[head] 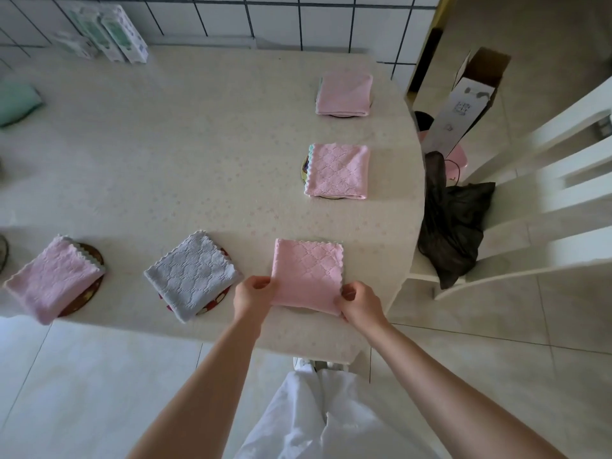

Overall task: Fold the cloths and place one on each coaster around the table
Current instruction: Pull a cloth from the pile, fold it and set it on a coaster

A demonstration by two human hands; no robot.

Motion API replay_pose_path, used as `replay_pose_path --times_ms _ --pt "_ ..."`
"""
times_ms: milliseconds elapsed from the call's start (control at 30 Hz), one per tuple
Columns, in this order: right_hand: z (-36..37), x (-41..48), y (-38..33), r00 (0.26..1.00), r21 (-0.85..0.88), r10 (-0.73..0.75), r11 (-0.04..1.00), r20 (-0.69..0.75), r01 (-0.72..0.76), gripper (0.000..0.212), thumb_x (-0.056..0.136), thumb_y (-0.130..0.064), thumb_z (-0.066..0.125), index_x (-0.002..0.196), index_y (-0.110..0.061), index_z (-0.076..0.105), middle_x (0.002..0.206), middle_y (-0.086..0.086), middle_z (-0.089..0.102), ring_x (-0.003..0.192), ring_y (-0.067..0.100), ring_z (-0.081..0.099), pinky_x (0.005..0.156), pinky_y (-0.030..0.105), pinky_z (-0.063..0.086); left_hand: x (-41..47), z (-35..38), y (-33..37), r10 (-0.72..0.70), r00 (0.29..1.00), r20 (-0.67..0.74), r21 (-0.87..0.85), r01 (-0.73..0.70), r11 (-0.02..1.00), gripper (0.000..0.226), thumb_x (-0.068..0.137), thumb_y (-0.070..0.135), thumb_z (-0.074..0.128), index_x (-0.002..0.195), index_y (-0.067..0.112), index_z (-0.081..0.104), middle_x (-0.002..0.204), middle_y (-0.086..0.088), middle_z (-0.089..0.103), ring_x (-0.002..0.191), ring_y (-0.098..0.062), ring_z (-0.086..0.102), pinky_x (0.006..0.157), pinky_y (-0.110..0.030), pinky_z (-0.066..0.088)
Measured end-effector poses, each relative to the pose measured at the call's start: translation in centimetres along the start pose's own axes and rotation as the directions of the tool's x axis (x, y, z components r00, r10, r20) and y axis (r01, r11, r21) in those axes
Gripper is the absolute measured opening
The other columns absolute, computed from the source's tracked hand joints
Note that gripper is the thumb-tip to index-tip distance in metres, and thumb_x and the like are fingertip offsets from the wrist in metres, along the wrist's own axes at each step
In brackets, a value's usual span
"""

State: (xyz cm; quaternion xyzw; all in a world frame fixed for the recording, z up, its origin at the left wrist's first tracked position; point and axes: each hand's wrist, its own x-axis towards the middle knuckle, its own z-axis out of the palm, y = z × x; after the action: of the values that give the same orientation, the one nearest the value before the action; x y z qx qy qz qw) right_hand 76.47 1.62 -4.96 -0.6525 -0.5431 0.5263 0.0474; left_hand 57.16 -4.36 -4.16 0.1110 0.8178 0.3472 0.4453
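A folded pink cloth (pixel 308 271) lies near the table's front edge, over a coaster that shows only as a thin sliver under its near edge. My left hand (pixel 253 293) pinches its near left corner and my right hand (pixel 359 304) pinches its near right corner. To the left, a folded grey cloth (pixel 192 276) rests on a red coaster (pixel 217 299), and a folded pink cloth (pixel 54 278) on a dark brown coaster (pixel 91 256). Further back on the right, two more folded pink cloths (pixel 337 170) (pixel 344 94) each cover a coaster.
The table (pixel 165 160) has a pale flowered covering and a rounded right edge. White boxes (pixel 109 31) stand at the back left by the tiled wall, a green bundle (pixel 16 99) at the far left. A white chair (pixel 530 210) with a black bag (pixel 453 223) stands right.
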Motion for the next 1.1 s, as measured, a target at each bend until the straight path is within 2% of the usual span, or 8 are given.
replay_pose_path --times_ms 200,300,467,633,767,833,967,1100 --pt "-1.7 -0.7 -1.2 0.982 -0.256 -0.139 0.961 -0.125 0.103 0.013 0.088 -0.017 0.053 0.100 -0.014 0.057 0.092 0.000 0.061 0.077 0.016 0.056 0.065 0.028 0.045 -0.7 -1.8 -1.3 0.068 0.995 -0.073 0.215 -0.051 0.975 0.013 0.079 0.027 0.070 0.088 0.019 0.069 0.083 -0.001 0.071 0.083 -0.021 0.066 0.078 -0.032 0.052" --pt "-1.2 -1.2 -2.7 0.945 -0.378 -0.278 0.904 -0.170 0.198 0.014 0.088 -0.016 0.051 0.100 -0.014 0.057 0.101 0.004 0.061 0.091 0.023 0.058 0.074 0.033 0.047 -0.6 -3.8 -2.0 0.065 0.988 -0.141 0.191 -0.037 0.981 0.011 0.079 0.022 0.067 0.089 0.019 0.070 0.084 -0.003 0.072 0.083 -0.024 0.067 0.079 -0.034 0.053" --pt "3.1 -1.9 -5.6 0.875 -0.540 -0.470 0.769 -0.115 0.342 0.017 0.088 -0.015 0.049 0.103 -0.013 0.058 0.108 0.004 0.059 0.099 0.024 0.054 0.073 0.032 0.045 0.6 -8.4 -3.3 0.039 0.979 -0.202 0.081 -0.023 0.996 0.010 0.080 0.018 0.064 0.078 0.027 0.067 0.082 -0.007 0.072 0.083 -0.029 0.067 0.080 -0.041 0.056" --pt "9.1 -2.2 -9.1 0.887 -0.491 -0.450 0.799 -0.105 0.347 0.018 0.089 -0.015 0.048 0.103 -0.013 0.059 0.106 0.005 0.060 0.098 0.024 0.056 0.076 0.036 0.049 2.2 -13.5 -4.4 -0.006 0.983 -0.181 -0.026 0.002 1.000 0.011 0.081 0.010 0.061 0.081 0.020 0.066 0.073 -0.008 0.067 0.067 -0.024 0.061 0.076 -0.042 0.055" --pt "13.5 -2.0 -11.5 0.888 -0.461 -0.457 0.801 -0.057 0.383 0.019 0.089 -0.013 0.050 0.106 -0.011 0.058 0.107 0.006 0.060 0.097 0.022 0.058 0.081 0.035 0.049 3.8 -16.3 -5.3 -0.077 0.985 -0.157 -0.087 0.064 0.994 0.014 0.079 0.007 0.059 0.090 0.014 0.064 0.082 -0.008 0.067 0.077 -0.025 0.062 0.065 -0.030 0.047" --pt "15.3 -1.8 -12.6 0.894 -0.468 -0.447 0.799 -0.039 0.379 0.019 0.090 -0.014 0.050 0.107 -0.010 0.057 0.109 0.007 0.058 0.097 0.022 0.058 0.083 0.034 0.049 4.5 -17.3 -5.6 -0.110 0.988 -0.112 -0.107 0.098 0.989 0.017 0.076 0.008 0.060 0.092 0.009 0.065 0.079 -0.008 0.068 0.072 -0.022 0.061 0.061 -0.027 0.045" --pt "17.6 -0.8 -14.3 0.927 -0.488 -0.372 0.820 -0.058 0.298 0.028 0.091 -0.015 0.049 0.117 -0.006 0.054 0.118 0.012 0.054 0.106 0.028 0.055 0.090 0.034 0.043 5.3 -18.5 -5.7 -0.172 0.983 0.060 -0.157 0.179 0.971 0.010 0.076 0.005 0.061 0.073 0.008 0.069 0.063 -0.008 0.065 0.062 -0.021 0.053 0.065 -0.032 0.043" --pt "18.3 0.0 -15.8 0.972 -0.486 -0.228 0.856 -0.053 0.175 0.033 0.093 -0.024 0.049 0.119 -0.004 0.052 0.117 0.013 0.058 0.105 0.028 0.056 0.078 0.029 0.040 5.4 -18.5 -5.0 -0.248 0.958 0.146 -0.257 0.279 0.925 0.020 0.081 0.001 0.057 0.062 0.007 0.059 0.058 -0.007 0.051 0.060 -0.019 0.044 0.062 -0.031 0.039"
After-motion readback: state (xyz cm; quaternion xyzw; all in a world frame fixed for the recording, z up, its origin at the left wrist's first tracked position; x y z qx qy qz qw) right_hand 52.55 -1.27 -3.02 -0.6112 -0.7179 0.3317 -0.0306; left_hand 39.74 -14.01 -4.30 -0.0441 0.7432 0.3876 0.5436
